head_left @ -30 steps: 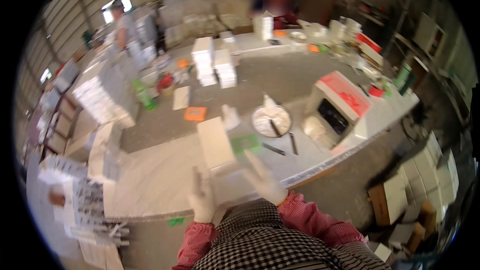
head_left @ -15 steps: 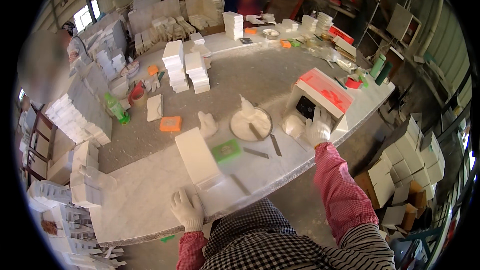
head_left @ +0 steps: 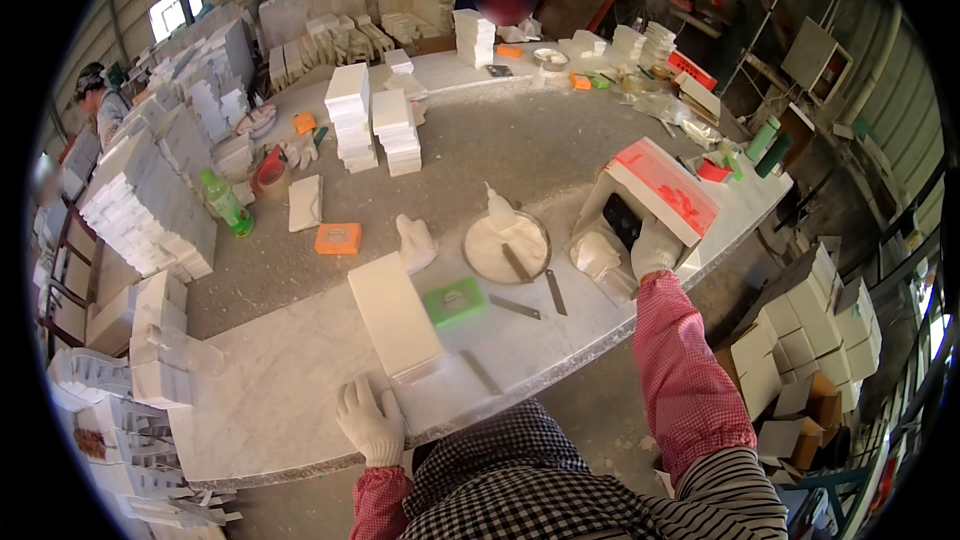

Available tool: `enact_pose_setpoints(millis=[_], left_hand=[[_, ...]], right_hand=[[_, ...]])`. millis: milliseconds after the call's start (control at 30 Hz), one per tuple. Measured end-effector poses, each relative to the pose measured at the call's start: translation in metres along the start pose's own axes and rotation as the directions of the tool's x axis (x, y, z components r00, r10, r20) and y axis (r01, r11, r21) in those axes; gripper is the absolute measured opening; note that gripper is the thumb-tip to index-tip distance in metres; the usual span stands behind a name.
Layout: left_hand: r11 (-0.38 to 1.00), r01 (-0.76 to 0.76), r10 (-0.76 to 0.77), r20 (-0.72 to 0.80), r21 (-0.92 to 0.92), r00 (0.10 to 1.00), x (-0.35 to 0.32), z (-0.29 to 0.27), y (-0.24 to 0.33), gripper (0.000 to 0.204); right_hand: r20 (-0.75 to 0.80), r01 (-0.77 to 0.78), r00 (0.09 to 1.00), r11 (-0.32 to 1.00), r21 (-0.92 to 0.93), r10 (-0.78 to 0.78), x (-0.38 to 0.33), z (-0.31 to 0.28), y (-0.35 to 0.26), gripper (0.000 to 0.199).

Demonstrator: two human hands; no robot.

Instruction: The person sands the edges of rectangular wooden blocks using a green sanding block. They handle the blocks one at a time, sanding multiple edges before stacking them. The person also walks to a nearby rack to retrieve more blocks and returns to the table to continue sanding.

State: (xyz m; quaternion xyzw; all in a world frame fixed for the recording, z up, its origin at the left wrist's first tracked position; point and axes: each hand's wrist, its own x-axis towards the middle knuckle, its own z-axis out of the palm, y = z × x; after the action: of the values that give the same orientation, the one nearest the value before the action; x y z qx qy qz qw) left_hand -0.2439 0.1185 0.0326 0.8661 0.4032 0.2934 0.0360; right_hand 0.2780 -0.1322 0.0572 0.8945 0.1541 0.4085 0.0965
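Note:
My left hand, in a white knit glove, lies flat with fingers extended on the pale marble slab's front edge. Ahead of it a stack of white tiles stands beside a green box. My gloved right hand reaches into the open side of a white box with a red top. Its fingers are mostly hidden there, closed at the edge of a tilted black phone. A crumpled clear plastic bag with white contents lies beside that hand. A round bowl of white powder holds a white squeeze bottle.
Metal blades lie near the bowl. An orange box, a green bottle and tall tile stacks stand farther left. Across the table sits a person; another is at far left. Cartons are piled on the floor at right.
My right hand has gone deeper into the red-topped box, and the phone has tilted and shifted against it. My left hand stays in place. The view has shifted slightly.

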Motion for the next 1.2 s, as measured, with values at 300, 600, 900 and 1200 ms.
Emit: enact_pose_setpoints(millis=[300, 600, 900, 1200], left_hand=[[1.0, 0.004, -0.004, 0.002, -0.027, 1.0, 0.005, -0.003, 0.004, 0.035], [1.0, -0.013, 0.013, -0.02, -0.011, 1.0, 0.003, 0.001, 0.003, 0.034], [1.0, -0.014, 0.014, 0.056, -0.002, 0.998, 0.005, -0.002, 0.005, 0.035], [1.0, -0.009, 0.009, 0.055, 0.0, 0.998, 0.006, -0.006, 0.009, 0.03]], right_hand=[[0.625, -0.248, 0.78, 0.898, 0.363, -0.038, -0.01, -0.058, -0.008, 0.036], [0.414, -0.298, 0.91, 0.713, 0.635, 0.012, -0.043, -0.062, -0.019, 0.053], [0.749, -0.705, 0.663, 0.332, 0.626, -0.004, -0.032, -0.025, -0.013, 0.066], [0.856, -0.4, 0.507, 0.853, 0.336, -0.1, 0.009, -0.015, -0.025, 0.057]])
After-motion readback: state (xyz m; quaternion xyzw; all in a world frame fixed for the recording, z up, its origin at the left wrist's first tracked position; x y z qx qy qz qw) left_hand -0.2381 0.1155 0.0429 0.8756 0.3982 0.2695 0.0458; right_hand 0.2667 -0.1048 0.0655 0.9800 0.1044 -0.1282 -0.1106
